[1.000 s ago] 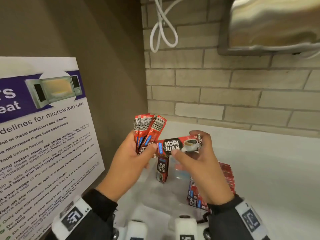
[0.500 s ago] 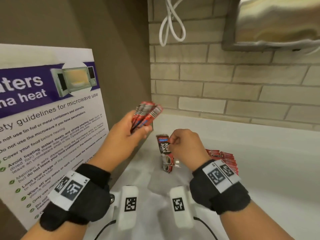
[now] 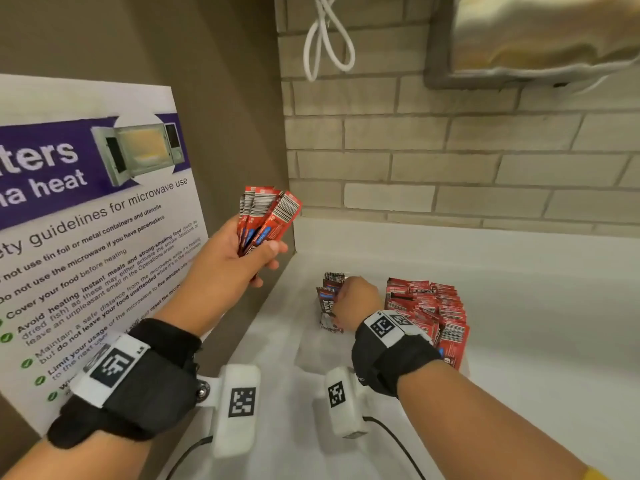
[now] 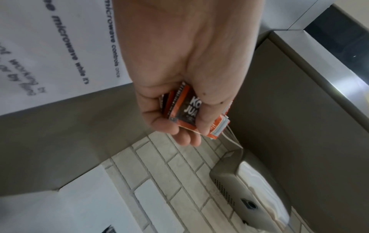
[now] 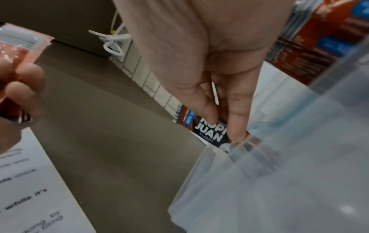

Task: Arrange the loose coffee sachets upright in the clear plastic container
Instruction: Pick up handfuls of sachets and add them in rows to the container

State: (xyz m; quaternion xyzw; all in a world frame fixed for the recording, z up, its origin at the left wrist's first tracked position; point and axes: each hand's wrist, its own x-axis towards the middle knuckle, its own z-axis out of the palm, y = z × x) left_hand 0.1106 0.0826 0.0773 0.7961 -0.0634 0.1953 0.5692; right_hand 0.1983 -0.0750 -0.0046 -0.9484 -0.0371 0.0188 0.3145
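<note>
My left hand [image 3: 242, 258] is raised near the poster and grips a fanned bunch of red coffee sachets [image 3: 268, 218], barcodes up; the same bunch [image 4: 185, 110] shows between thumb and fingers in the left wrist view. My right hand [image 3: 356, 301] is lower, inside the clear plastic container [image 3: 304, 355], pinching one sachet [image 3: 327, 304] that stands upright at the container's far left. In the right wrist view the fingers [image 5: 235, 126] hold that sachet [image 5: 209, 132] against the clear wall [image 5: 259, 157]. A row of sachets [image 3: 429, 313] stands packed on the container's right side.
A microwave guideline poster [image 3: 86, 237] leans at the left against a brown panel [image 3: 225, 116]. A brick wall [image 3: 450, 161] runs behind the white counter [image 3: 519, 306]. A white cable [image 3: 325, 39] and a metal dispenser [image 3: 536, 36] hang above.
My right hand turned the single sachet from flat to upright and lowered it into the container. My left hand lifted its bunch up and to the left.
</note>
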